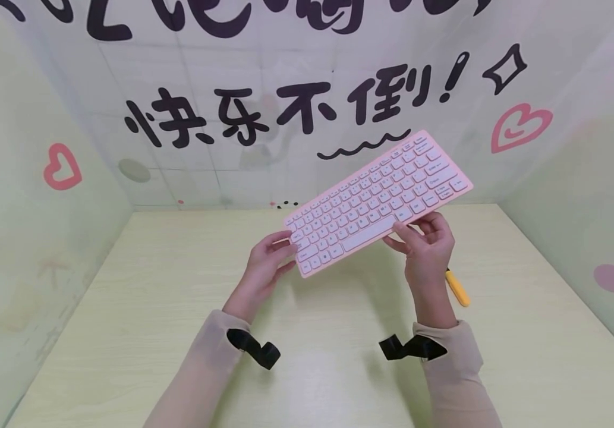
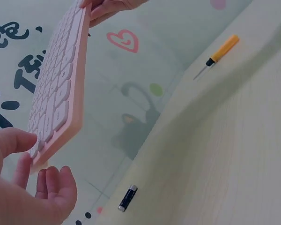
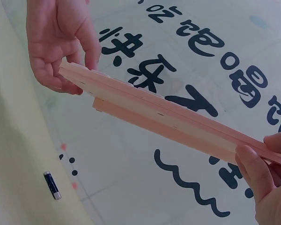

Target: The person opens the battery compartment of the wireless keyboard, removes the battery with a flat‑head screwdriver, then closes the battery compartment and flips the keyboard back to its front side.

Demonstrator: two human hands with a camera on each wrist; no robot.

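A pink keyboard (image 1: 376,199) with white keys is held up above the table, tilted so that its right end is higher. At its left end my left hand (image 1: 266,264) pinches the edge between thumb and fingers. My right hand (image 1: 427,246) grips the lower long edge towards the right, thumb on the front and fingers behind. The right wrist view shows the keyboard's pink underside (image 3: 164,119) with a raised ridge along it. A small dark battery (image 2: 128,198) with silver ends lies on the table; the head view does not show it.
A screwdriver (image 2: 223,49) with a yellow handle lies on the pale wooden table (image 1: 178,285), partly behind my right wrist in the head view. A white cloth (image 1: 189,178) with black writing hangs behind the table, and pale green side walls (image 1: 595,208) flank it.
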